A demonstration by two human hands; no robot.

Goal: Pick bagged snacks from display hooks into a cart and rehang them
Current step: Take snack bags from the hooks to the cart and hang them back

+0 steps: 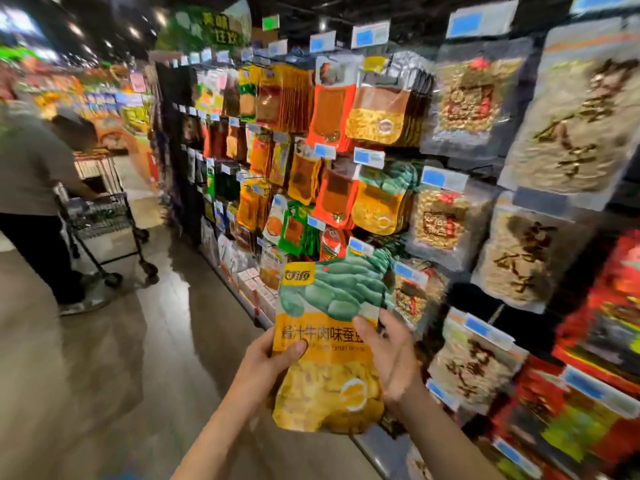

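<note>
I hold one bagged snack (329,344), a yellow-and-green pouch, upright in front of me, clear of the display rack (346,150) and just below a row of matching pouches (381,202). My left hand (273,358) pinches the pouch's left edge, thumb across the front. My right hand (388,358) grips the right edge, thumb on the front and fingers behind. The two hands are apart, one on each side of the pouch.

Cart location: a cart (104,220) stands well apart to my left, attended by another person (31,174). I cannot tell whether it is the cart for this task.

Failure modes, as I judge them:
- Slippage. The film looks glossy, and both grips sit on the edges only. Releasing one hand early could let the pouch swing or drop to the floor (138,341).
- Rehang miss. The hang hole is not visible from here. Approaching a hook without locating it could crumple the top seam.
- Collision. Neighbouring bags hang close together, so a wide swing could knock them loose.
</note>
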